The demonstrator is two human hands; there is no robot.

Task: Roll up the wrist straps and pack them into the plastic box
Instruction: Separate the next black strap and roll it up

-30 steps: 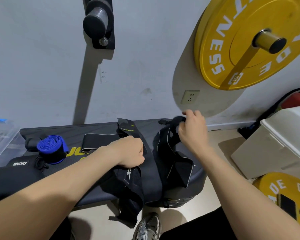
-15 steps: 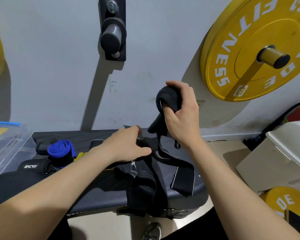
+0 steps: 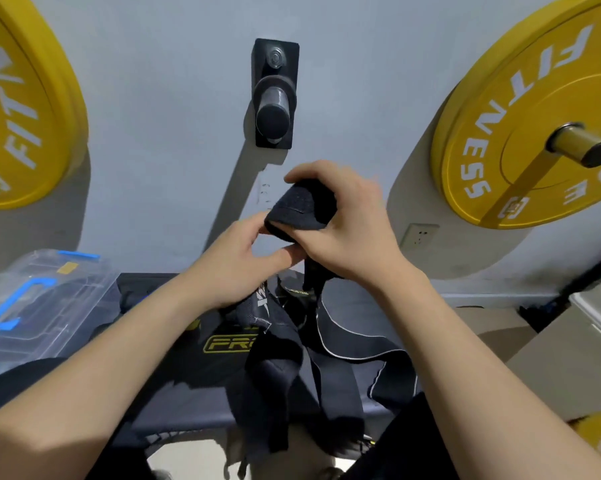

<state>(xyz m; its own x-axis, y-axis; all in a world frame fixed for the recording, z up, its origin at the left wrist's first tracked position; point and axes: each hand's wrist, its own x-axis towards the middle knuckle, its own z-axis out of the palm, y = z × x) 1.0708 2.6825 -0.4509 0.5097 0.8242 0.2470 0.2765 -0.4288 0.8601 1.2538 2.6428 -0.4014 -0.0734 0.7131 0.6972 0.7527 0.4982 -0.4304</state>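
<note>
Both hands hold one black wrist strap [image 3: 300, 211] up in front of the wall, above the bench. My right hand [image 3: 351, 226] curls over its folded top end. My left hand [image 3: 247, 251] pinches its lower left edge between thumb and fingers. The strap's tail [image 3: 311, 285] hangs down to the bench. Other black straps [image 3: 285, 368] lie in a loose heap on the dark bench pad [image 3: 188, 386], some draping over its front edge. A clear plastic box [image 3: 39, 306] with blue latches stands at the left end of the bench.
Yellow weight plates hang on wall pegs at the left [image 3: 18, 109] and right [image 3: 534, 126]. An empty black peg [image 3: 274, 109] juts from the wall between them. A white bin [image 3: 569, 355] stands on the floor to the right, with another yellow plate [image 3: 600, 441] near it.
My right hand lifted the black strap higher. My left hand left the heap on the bench and rose to pinch the strap's end. The view tilted up and left.
</note>
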